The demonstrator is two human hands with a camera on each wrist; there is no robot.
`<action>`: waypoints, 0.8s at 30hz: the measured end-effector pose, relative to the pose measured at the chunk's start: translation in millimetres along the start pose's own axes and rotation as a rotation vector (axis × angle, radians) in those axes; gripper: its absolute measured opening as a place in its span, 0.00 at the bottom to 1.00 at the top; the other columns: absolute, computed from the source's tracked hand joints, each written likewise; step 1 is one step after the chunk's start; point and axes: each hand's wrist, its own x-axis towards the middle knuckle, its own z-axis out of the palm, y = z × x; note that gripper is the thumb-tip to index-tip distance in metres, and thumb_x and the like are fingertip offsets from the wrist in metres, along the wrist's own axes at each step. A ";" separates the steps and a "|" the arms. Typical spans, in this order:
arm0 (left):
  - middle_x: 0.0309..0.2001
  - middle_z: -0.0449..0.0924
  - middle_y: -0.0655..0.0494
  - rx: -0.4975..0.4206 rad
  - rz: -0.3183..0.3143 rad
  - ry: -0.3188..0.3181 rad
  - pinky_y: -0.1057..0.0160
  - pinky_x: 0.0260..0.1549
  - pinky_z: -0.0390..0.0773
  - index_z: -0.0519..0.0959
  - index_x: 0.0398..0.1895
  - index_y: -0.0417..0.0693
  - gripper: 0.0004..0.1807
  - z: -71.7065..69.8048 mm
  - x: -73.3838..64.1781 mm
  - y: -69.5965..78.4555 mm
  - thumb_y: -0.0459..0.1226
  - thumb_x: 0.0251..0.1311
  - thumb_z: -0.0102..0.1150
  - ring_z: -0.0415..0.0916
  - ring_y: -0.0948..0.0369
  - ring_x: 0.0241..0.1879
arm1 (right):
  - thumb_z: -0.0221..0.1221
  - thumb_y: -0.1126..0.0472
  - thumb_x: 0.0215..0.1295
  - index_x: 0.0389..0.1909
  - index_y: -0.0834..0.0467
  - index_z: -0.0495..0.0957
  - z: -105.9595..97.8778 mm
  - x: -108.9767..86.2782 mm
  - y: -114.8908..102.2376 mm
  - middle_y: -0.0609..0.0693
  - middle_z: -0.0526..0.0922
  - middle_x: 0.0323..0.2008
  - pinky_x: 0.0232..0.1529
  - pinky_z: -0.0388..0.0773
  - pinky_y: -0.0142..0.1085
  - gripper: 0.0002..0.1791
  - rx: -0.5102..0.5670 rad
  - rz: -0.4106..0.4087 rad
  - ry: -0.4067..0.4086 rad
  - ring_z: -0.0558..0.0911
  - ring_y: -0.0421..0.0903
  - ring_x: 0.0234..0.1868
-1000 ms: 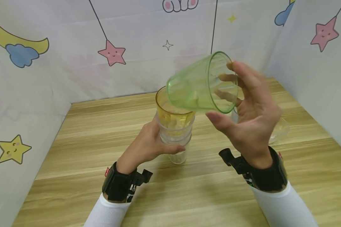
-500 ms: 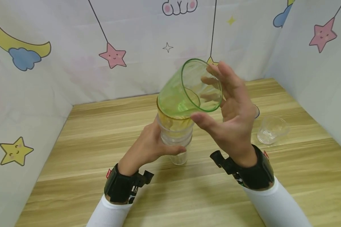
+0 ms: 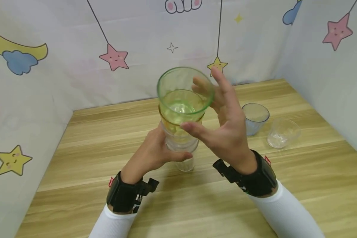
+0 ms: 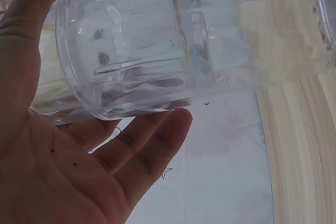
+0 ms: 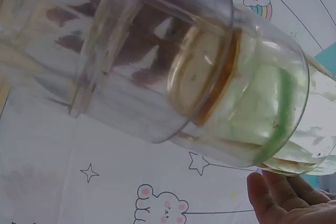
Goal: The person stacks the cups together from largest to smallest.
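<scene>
A stack of nested plastic cups stands in the middle of the head view. My left hand (image 3: 148,152) grips its clear cups (image 3: 181,143), thumb in front; the left wrist view shows the clear ribbed wall (image 4: 142,40) close up. Above these sits a yellow cup (image 3: 169,127). The green cup (image 3: 171,96) stands nearly upright, its lower part inside the yellow one. My right hand (image 3: 226,132) holds the green cup from the right, thumb at the front and fingers behind the rim. In the right wrist view, green plastic (image 5: 283,108) shows through the yellow cup's wall.
A bluish cup (image 3: 251,127) and a clear cup (image 3: 278,138) stand on the wooden table (image 3: 92,142) to the right, behind my right wrist. White printed cloth (image 3: 142,39) walls the table at the back and both sides.
The green cup has moved left and down, tipping from nearly sideways to almost upright inside the yellow cup. My right hand has moved left with it, while my left hand keeps its grip.
</scene>
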 end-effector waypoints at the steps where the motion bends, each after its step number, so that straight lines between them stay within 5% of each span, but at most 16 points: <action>1: 0.55 0.78 0.59 0.009 0.003 -0.002 0.54 0.51 0.78 0.64 0.68 0.58 0.50 -0.1 -0.1 -0.2 0.45 0.41 0.85 0.78 0.60 0.52 | 0.70 0.42 0.60 0.73 0.73 0.54 -0.4 -1.4 1.8 0.64 0.75 0.63 0.58 0.75 0.51 0.55 -0.033 0.015 -0.029 0.76 0.58 0.62; 5: 0.55 0.78 0.58 0.035 0.008 -0.008 0.53 0.50 0.79 0.65 0.67 0.56 0.49 -0.2 0.5 -0.5 0.46 0.42 0.84 0.79 0.59 0.51 | 0.67 0.41 0.62 0.74 0.70 0.55 -3.5 -4.5 8.7 0.61 0.75 0.64 0.54 0.78 0.47 0.53 -0.135 0.036 -0.119 0.76 0.53 0.62; 10: 0.56 0.78 0.59 0.009 0.019 -0.016 0.53 0.51 0.78 0.65 0.67 0.57 0.48 -0.2 1.5 -0.6 0.45 0.42 0.84 0.78 0.60 0.53 | 0.71 0.48 0.61 0.75 0.67 0.55 -9.2 -4.3 10.5 0.61 0.74 0.64 0.52 0.80 0.47 0.51 -0.098 0.060 -0.159 0.76 0.53 0.62; 19: 0.55 0.78 0.60 0.015 0.025 -0.015 0.53 0.51 0.78 0.66 0.66 0.57 0.47 0.2 1.9 -1.3 0.46 0.42 0.84 0.78 0.60 0.52 | 0.69 0.38 0.59 0.74 0.67 0.57 -11.5 -6.2 8.3 0.58 0.76 0.63 0.51 0.81 0.45 0.54 -0.130 0.070 -0.159 0.77 0.52 0.62; 24: 0.55 0.78 0.60 0.011 0.026 -0.019 0.53 0.51 0.78 0.67 0.66 0.57 0.47 0.2 1.7 -1.8 0.46 0.41 0.85 0.78 0.60 0.52 | 0.72 0.44 0.59 0.74 0.68 0.55 -15.4 -7.2 10.6 0.59 0.75 0.63 0.51 0.81 0.45 0.53 -0.130 0.052 -0.187 0.76 0.51 0.63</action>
